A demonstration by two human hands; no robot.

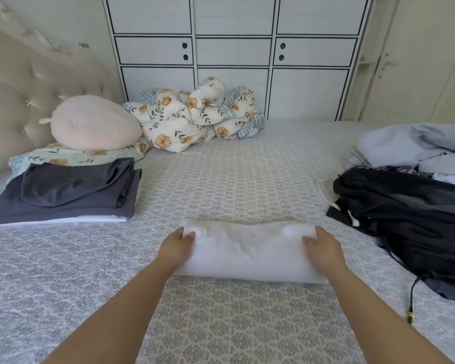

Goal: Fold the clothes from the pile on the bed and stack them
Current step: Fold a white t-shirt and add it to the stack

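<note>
Left hand (177, 244) and right hand (322, 246) are both on the white garment (250, 254), one at each end. Left thumb is hooked over the top left corner, and the right fingers are curled over the top right edge. I'd call both a grip on the cloth, not a flat press.

The garment is already down to a compact, bar-shaped bundle lying crosswise on the bed (234, 187), right in front of the person, mid-mattress. It looks like the last fold or a final squaring-up. It's overexposed, so I can't read the layers or say what kind of garment it is.

The stack (71, 195) of folded pieces sits to the person's left, near the headboard: dark grey items on top, a white layer at the bottom. It's well apart from the bundle.

The unfolded pile (410, 206) is on the right: black clothing in front with pale blue fabric behind it, and a loose dark cord trailing off it.

My read on the next move: hold both ends together so the folds don't spring open, lift, carry left, and set it squarely on the stack. After that, reach right for the next piece. There's plenty of pile left.
</note>
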